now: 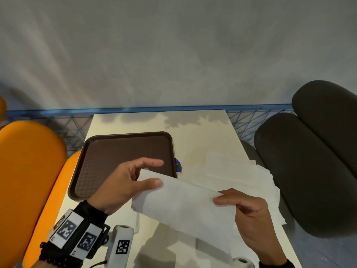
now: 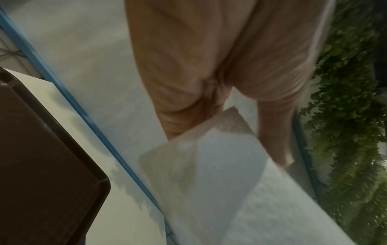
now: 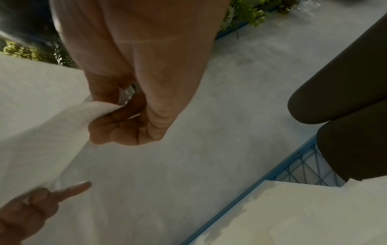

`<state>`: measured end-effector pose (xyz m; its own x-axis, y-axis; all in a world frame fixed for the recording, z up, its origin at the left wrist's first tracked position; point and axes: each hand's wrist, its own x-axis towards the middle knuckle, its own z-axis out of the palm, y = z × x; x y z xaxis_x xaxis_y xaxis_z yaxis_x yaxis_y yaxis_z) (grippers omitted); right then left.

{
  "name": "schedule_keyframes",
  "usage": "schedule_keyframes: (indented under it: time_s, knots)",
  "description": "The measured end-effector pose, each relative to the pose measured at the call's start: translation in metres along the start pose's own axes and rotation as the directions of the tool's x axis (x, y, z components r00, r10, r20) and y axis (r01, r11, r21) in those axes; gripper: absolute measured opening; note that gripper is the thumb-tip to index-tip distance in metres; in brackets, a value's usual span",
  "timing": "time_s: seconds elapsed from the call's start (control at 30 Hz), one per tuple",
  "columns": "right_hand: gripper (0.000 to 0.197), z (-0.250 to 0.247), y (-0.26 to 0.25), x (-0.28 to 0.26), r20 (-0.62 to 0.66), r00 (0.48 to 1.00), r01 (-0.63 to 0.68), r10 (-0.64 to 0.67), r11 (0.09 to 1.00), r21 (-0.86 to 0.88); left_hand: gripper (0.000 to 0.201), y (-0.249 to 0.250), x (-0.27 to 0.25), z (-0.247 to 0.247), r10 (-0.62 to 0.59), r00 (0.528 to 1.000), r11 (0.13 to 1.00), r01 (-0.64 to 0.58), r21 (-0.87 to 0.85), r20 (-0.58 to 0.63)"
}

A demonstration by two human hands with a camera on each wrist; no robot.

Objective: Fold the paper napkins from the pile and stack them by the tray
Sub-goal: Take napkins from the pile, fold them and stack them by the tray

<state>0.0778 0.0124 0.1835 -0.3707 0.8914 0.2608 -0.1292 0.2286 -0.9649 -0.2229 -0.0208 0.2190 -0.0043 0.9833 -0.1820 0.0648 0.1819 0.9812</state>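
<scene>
A white paper napkin (image 1: 185, 207) hangs in the air between both hands, above the table's near half. My left hand (image 1: 135, 180) pinches its left end between thumb and fingers, just in front of the brown tray (image 1: 119, 149). My right hand (image 1: 245, 206) pinches the right end; in the right wrist view the napkin (image 3: 41, 119) runs from its curled fingers (image 3: 117, 129) toward the left hand (image 3: 31, 207). The left wrist view shows the napkin (image 2: 209, 174) held below the fingers (image 2: 188, 99). A pile of loose white napkins (image 1: 241, 175) lies on the table's right side.
The white table (image 1: 201, 132) ends at a blue mesh rail (image 1: 154, 109) at the back. Orange seats (image 1: 29, 161) stand left, dark padded seats (image 1: 309, 171) right. A small purple object (image 1: 178, 166) lies beside the tray's right edge. Green foliage (image 2: 351, 116) shows beyond the rail.
</scene>
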Motion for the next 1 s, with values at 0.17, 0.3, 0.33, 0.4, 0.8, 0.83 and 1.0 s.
schedule_keyframes:
  time_s: [0.17,0.3,0.33,0.4,0.8,0.83,1.0]
  knots:
    - [0.035,-0.025,0.006,-0.01,0.03,0.997,-0.06,0.065,0.988,-0.142,0.048,0.009,-0.007,-0.003,0.03,1.0,0.994,-0.029,0.101,-0.005]
    - [0.031,-0.018,-0.014,0.0,0.07,0.996,0.081,-0.052,0.842,-0.533,0.004,0.025,-0.016,0.007,0.122,0.991,0.92,-0.134,0.368,0.058]
    - [0.021,-0.004,-0.021,0.005,0.131,0.99,0.119,-0.052,0.807,-0.578,0.005,0.029,-0.017,0.012,0.134,0.986,0.896,-0.163,0.413,0.099]
    - [0.03,0.025,-0.031,0.015,0.287,0.958,0.175,0.029,0.731,-0.66,0.006,0.036,-0.021,0.021,0.156,0.97,0.855,-0.227,0.467,0.186]
    - [0.027,0.059,-0.024,0.029,0.377,0.916,0.369,-0.14,0.665,-0.65,0.027,0.047,-0.028,0.033,0.298,0.943,0.819,-0.333,0.468,0.15]
    - [0.031,0.059,-0.023,0.027,0.357,0.919,0.374,-0.166,0.652,-0.66,0.027,0.047,-0.027,0.034,0.31,0.944,0.824,-0.328,0.461,0.117]
    - [0.027,0.012,0.004,0.0,0.314,0.945,0.196,0.095,0.607,-0.771,0.012,0.053,-0.028,0.008,0.305,0.949,0.868,-0.247,0.43,-0.072]
